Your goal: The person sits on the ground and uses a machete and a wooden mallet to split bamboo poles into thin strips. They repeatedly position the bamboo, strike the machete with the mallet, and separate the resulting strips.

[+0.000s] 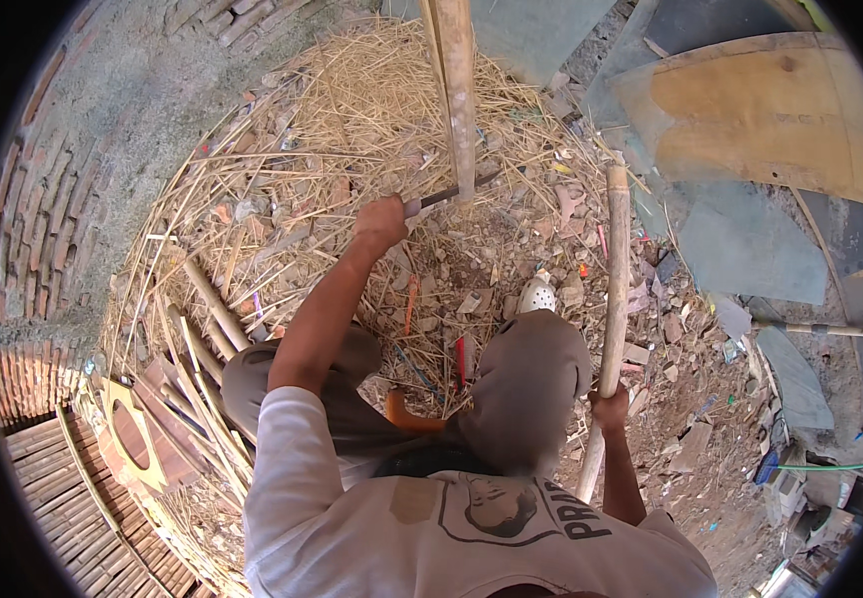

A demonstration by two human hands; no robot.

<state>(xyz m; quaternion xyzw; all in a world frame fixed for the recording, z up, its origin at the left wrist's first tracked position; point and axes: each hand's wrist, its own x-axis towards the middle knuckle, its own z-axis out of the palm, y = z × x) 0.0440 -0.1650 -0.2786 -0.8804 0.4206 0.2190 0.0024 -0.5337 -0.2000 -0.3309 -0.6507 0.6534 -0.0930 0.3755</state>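
Note:
My left hand (381, 221) is wrapped round the light handle of a knife (438, 196), a long dark blade that points to the right. The blade meets the lower end of an upright bamboo piece (458, 95), which comes in from the top edge and looks split lengthwise; whether the blade is cutting into it, I cannot tell. Down on the right, my right hand (609, 411) grips a thick pale bamboo pole (616, 279). That pole stands beside my right knee, its far end reaching up toward the grey sheets.
Straw and bamboo shavings (371, 100) lie thickly over the rubble ground. Cut bamboo lengths (214, 304) are piled by my left leg. Grey sheets (750, 239) and a brown curved board (770, 110) lean at right. A brick wall (42, 229) borders the left side.

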